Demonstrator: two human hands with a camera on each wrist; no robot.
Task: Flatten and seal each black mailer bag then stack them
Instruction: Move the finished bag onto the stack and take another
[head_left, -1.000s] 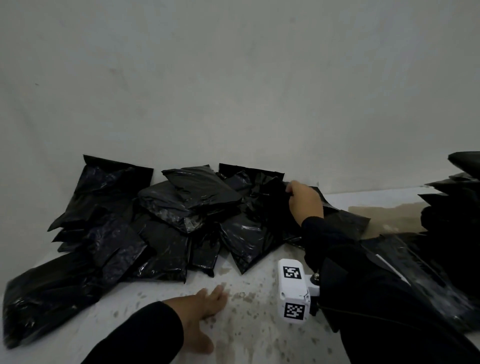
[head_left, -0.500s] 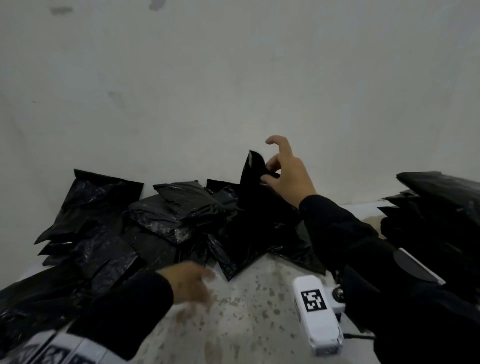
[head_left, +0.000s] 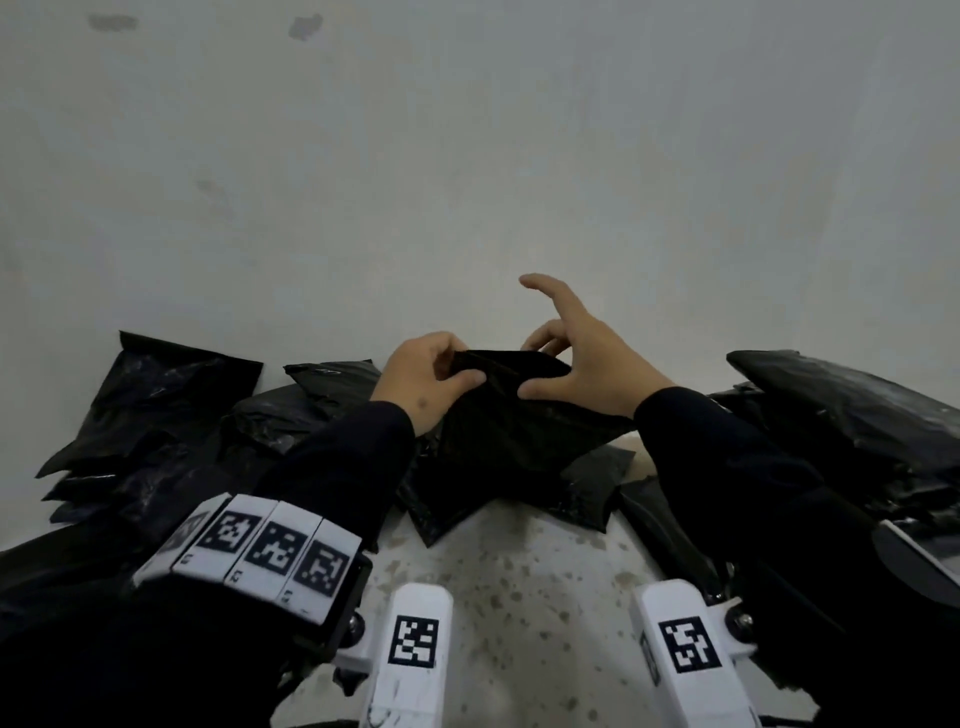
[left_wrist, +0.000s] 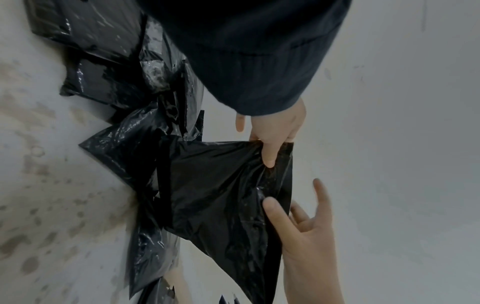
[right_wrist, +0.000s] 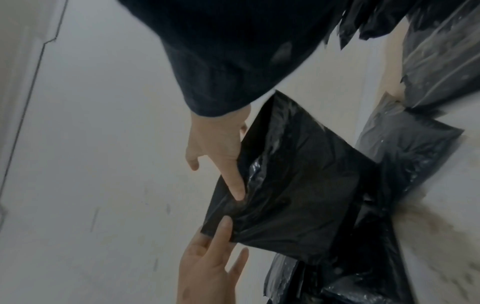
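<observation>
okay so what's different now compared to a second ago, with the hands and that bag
The right hand lifted one mailer bag off the heap against the wall. The left hand rose from the speckled surface and now pinches the bag's top edge too. The heap and the stack on the right look unchanged.

No legible text; only square coded markers on white wrist mounts (head_left: 415, 644)

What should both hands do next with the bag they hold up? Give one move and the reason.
Probably lower the black mailer bag onto the speckled floor and press it flat. The left hand and right hand both pinch its top edge in the air, the bag hangs crumpled, and bare floor lies just below it.
</observation>
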